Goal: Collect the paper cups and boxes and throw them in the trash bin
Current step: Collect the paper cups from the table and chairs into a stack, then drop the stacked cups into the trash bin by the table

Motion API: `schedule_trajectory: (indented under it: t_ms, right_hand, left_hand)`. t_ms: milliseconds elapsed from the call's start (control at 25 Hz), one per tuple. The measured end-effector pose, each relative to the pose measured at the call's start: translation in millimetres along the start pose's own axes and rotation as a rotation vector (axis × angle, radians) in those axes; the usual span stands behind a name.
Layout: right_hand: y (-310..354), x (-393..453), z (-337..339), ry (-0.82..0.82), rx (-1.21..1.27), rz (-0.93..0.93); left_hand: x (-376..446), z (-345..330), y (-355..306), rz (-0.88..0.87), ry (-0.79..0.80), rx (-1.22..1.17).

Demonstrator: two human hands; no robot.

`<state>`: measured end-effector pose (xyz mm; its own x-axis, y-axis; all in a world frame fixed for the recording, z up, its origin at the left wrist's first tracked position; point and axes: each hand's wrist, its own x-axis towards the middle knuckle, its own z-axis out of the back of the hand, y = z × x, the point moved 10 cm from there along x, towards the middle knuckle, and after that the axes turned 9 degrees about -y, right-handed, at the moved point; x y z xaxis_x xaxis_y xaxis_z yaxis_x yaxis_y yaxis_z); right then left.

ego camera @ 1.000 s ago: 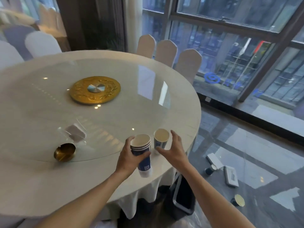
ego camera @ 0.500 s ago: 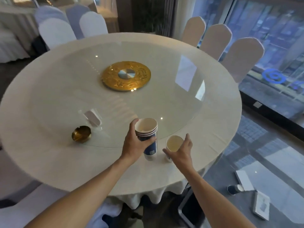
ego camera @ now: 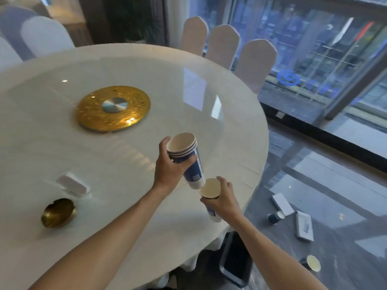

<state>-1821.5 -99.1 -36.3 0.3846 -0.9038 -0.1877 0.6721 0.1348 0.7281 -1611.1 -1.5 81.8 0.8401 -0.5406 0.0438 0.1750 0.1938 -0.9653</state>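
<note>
Two hands grip blue-and-white paper cups: left hand [ego camera: 167, 170] a nested stack [ego camera: 189, 162], right hand [ego camera: 223, 200] one cup [ego camera: 210, 190].

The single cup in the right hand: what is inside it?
The single cup in the right hand shows a bare pale inside, nothing in it. The base of the cup stack, held by the left hand, covers its far rim.
</note>
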Motion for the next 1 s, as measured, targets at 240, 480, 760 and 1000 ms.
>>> schedule_trajectory:
  t_ms: [240,480,760,1000]
  right_hand:
    - [-22,-13,65,-0.159,0.073,-0.094]
    - [-50,-51,117,-0.368,0.139,-0.176]
    - [-98,-88,150,-0.439,0.214,-0.253]
    - [-137,-111,171,-0.38,0.244,-0.25]
  left_hand:
    - [-26,-99,-29,-0.076,0.353,-0.055]
    - [-95,-171,-14,-0.087,0.709,0.024]
    - [-142,-211,19,0.023,0.891,0.199]
    - [-182,-240,33,0.209,0.901,0.205]
